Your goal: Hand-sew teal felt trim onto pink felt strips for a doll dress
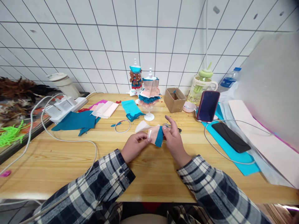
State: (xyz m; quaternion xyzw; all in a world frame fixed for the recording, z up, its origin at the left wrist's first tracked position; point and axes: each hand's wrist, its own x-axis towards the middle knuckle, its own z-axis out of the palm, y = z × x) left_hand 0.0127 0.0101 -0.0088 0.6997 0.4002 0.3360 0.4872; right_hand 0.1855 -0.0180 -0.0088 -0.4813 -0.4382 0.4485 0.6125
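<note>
Between my hands, above the front middle of the wooden table, is a small piece of pink and teal crepe paper (154, 134) with a white strip near its left end. My left hand (135, 145) pinches the left end between thumb and fingers. On the teal end my right hand (174, 141) is closed, its index finger stretched out. Scissors (179, 130) lie partly hidden behind the right hand. A pale paper scrap (142, 126) lies just beyond the held piece. Farther back stands a small white dress form (150, 88) wearing pink paper and a teal fringe.
Left are teal paper (74, 121), a power strip (67, 109) and a loose white cable (70, 140). A wire ring (122, 126) and a cardboard box (175, 100) are mid-table. Right are a propped phone (208, 106), a flat black phone (231, 137), a cup (201, 85) and paper sheets (268, 133).
</note>
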